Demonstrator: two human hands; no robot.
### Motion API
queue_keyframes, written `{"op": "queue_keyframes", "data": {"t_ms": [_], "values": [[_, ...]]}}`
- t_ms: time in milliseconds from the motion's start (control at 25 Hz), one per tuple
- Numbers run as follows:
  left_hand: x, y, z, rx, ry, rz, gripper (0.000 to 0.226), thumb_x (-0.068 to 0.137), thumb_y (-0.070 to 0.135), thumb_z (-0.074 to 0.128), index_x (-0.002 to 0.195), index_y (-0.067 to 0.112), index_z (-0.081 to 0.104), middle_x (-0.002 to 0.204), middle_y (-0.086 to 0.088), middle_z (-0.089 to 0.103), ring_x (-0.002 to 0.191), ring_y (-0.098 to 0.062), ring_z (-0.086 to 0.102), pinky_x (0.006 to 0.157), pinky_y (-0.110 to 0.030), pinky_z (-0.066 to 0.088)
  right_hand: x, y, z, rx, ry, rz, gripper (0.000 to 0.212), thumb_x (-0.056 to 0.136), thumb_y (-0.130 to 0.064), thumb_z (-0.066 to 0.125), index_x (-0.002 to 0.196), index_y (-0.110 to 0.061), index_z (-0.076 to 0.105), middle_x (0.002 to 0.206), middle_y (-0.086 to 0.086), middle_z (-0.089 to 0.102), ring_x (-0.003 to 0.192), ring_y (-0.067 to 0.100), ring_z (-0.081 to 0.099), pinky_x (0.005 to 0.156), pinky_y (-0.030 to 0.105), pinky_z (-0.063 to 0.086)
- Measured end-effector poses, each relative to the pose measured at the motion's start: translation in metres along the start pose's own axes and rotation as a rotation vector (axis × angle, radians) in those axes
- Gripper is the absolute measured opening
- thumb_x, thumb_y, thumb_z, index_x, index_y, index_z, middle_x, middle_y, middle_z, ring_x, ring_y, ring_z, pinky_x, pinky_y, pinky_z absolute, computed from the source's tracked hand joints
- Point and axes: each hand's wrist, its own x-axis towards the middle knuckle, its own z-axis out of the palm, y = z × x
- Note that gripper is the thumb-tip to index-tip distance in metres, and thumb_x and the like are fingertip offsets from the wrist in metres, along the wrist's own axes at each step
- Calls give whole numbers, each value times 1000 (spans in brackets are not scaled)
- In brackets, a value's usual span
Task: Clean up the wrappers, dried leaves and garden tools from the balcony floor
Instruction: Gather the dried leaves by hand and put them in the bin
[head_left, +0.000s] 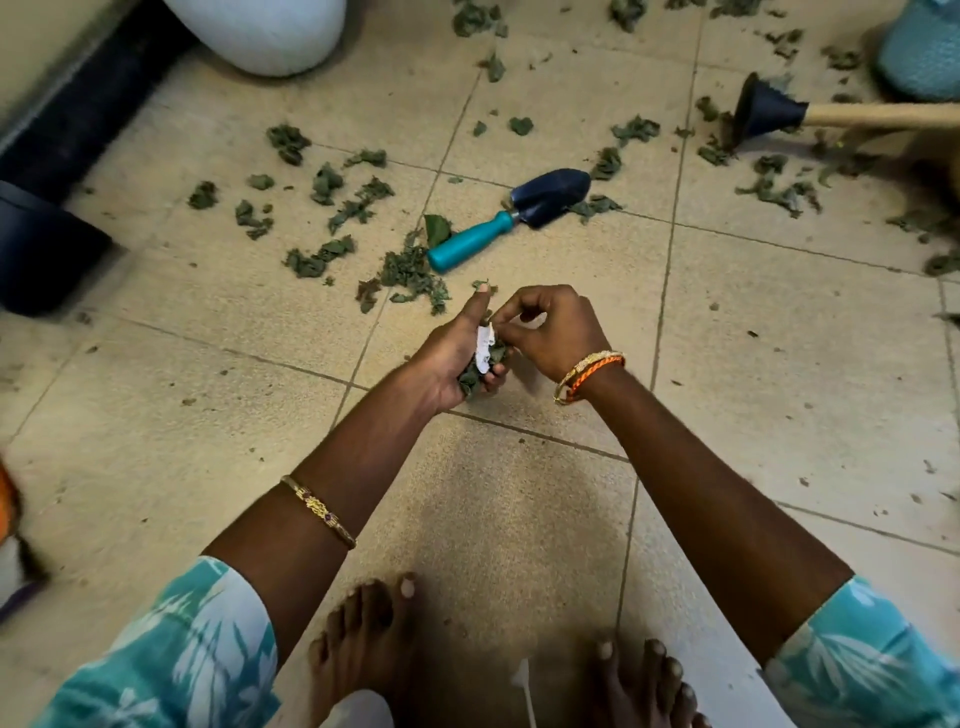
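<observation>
My left hand (457, 353) cups a small bundle of dried leaves (480, 371) with a white wrapper scrap (485, 347) in it. My right hand (550, 332) is right beside it, fingertips pinching at the wrapper and leaves. Several dried leaves (337, 197) are scattered over the beige floor tiles beyond my hands. A garden trowel (511, 218) with a dark blue blade and teal handle lies among them. At the right edge lies a second tool (779, 111) with a dark head and a wooden handle.
A white pot (260, 31) stands at the top left, a dark container (41, 249) at the left edge, a light blue pot (924, 52) at the top right. A black strip runs along the wall at the left. My bare feet (363, 639) are at the bottom.
</observation>
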Motion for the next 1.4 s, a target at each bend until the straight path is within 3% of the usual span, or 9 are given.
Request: {"op": "queue_keyframes", "data": {"t_ms": [80,200,280,400,640,760,920,1120,1400], "values": [[-3,5,-12,-33,84,45,37,96,42,48,70,15,51,54,-2,47,39,-13,40,36,-16,31,15,-3,2,-47,-29,-37,10,83,-15,67,91,-11,71,99,0,61,89,8,55,74,18,41],[-7,20,-33,-78,286,127,32,97,25,46,67,15,50,54,-2,47,39,-13,41,36,-16,33,56,-7,0,-158,35,-146,24,86,-8,60,110,-11,64,121,9,55,101,18,57,83,17,46],[-8,29,-47,-63,362,152,31,96,24,45,66,17,50,54,0,47,38,-11,41,39,-18,32,87,-5,6,-466,-26,-203,43,86,-4,58,127,-15,53,132,17,40,114,30,49,97,34,45],[-8,40,-62,-60,408,167,30,94,22,46,64,18,46,49,0,45,33,-11,38,37,-17,27,114,-2,18,-754,-115,-157,50,87,-7,55,134,-21,46,136,21,29,117,39,44,96,45,45],[-15,64,-85,-82,486,253,27,97,25,46,73,16,51,63,-5,48,47,-17,45,46,-25,31,125,-15,7,-685,160,-310,37,85,7,48,119,-6,57,121,24,40,96,39,53,84,42,50],[-9,66,-100,-158,444,221,30,98,27,44,70,16,48,53,-2,51,43,-16,45,38,-18,30,132,-34,7,-687,230,-398,34,86,5,52,117,-6,58,125,25,39,104,40,50,86,42,49],[5,80,-117,-230,409,202,34,97,22,40,63,16,39,58,-2,39,42,-15,36,37,-18,27,174,-67,20,-678,132,-474,32,90,-7,51,122,-10,55,128,22,38,107,36,49,86,36,43],[21,111,-146,-337,416,236,29,90,17,45,62,15,38,46,0,41,39,-15,35,38,-18,27,242,-78,60,-866,-28,-405,39,91,-8,49,130,-13,51,126,24,47,107,42,53,87,43,46],[28,124,-182,-392,371,174,27,88,22,56,64,15,46,46,3,44,38,-10,38,35,-14,28,289,-95,86,-572,-57,-204,51,88,1,50,136,-13,45,130,22,51,118,36,51,97,30,39]]}}
